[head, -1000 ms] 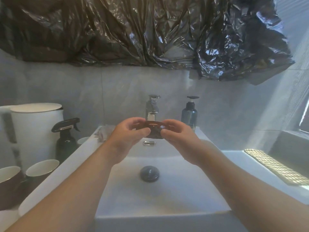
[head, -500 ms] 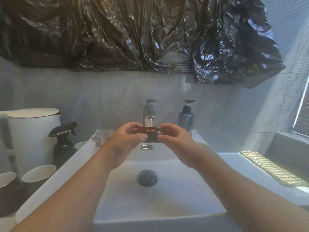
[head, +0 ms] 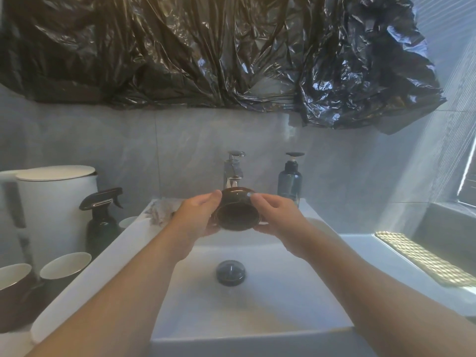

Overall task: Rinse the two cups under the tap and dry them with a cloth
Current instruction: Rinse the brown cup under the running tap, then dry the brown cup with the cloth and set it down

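Cup: brown cup [head: 237,212] sits tipped under the tap [head: 233,171], foot ring facing the camera, probably to shed water; no stream visible.
Fingers: left hand [head: 197,217] at 9 o'clock, right hand [head: 277,217] at 3, both clamped on its sides.
Sink: basin [head: 257,310] below catches drips.
Cloth: crumpled rag [head: 159,212] at 9 o'clock, within reach for drying.

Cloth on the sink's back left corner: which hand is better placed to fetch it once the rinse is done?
Probably the left hand. The cloth lies just beside it, while the right hand would have to cross over the brown cup both hands hold.
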The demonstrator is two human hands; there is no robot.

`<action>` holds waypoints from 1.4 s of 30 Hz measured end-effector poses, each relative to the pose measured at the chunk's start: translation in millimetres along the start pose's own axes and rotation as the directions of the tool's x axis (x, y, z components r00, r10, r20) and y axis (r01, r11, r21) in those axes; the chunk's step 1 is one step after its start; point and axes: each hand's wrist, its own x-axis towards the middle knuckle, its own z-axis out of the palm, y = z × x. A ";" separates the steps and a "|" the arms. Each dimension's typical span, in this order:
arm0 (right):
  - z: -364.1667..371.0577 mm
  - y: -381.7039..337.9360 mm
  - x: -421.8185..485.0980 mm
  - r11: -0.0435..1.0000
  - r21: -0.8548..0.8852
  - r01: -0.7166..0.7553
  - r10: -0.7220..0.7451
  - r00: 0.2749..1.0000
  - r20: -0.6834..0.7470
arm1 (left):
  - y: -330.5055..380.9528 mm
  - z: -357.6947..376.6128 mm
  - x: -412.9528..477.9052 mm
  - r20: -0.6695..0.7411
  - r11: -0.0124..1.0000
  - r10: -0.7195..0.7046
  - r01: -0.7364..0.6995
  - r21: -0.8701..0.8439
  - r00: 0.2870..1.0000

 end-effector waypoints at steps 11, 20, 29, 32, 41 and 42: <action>48.3 -33.8 -14.1 0.926 0.065 -0.373 0.367 0.926 0.091 | 18.7 -25.8 -40.9 -0.110 0.944 -0.295 0.272 -0.187 0.949; 124.0 -38.2 20.0 0.898 -0.358 -0.255 0.286 0.957 0.036 | 18.2 -108.1 -62.1 -0.347 0.875 -0.279 0.089 -0.475 0.895; 188.6 26.7 107.8 0.405 -0.909 0.101 -0.015 0.994 0.104 | 8.9 -127.4 -49.5 -0.406 0.797 -0.245 -0.055 -0.601 0.881; 184.2 21.0 108.9 0.475 -0.880 -0.003 0.016 1.000 0.005 | 7.5 -128.9 -48.4 -0.380 0.793 -0.241 -0.045 -0.607 0.893; 100.9 -40.9 38.4 0.874 0.403 -0.271 0.347 0.929 -0.127 | 16.6 -111.5 -64.3 -0.284 0.809 -0.235 0.025 -0.587 0.930; 89.0 -44.6 23.1 0.850 0.466 -0.245 0.326 0.940 -0.101 | 19.6 -105.5 -67.7 -0.269 0.815 -0.235 0.039 -0.578 0.934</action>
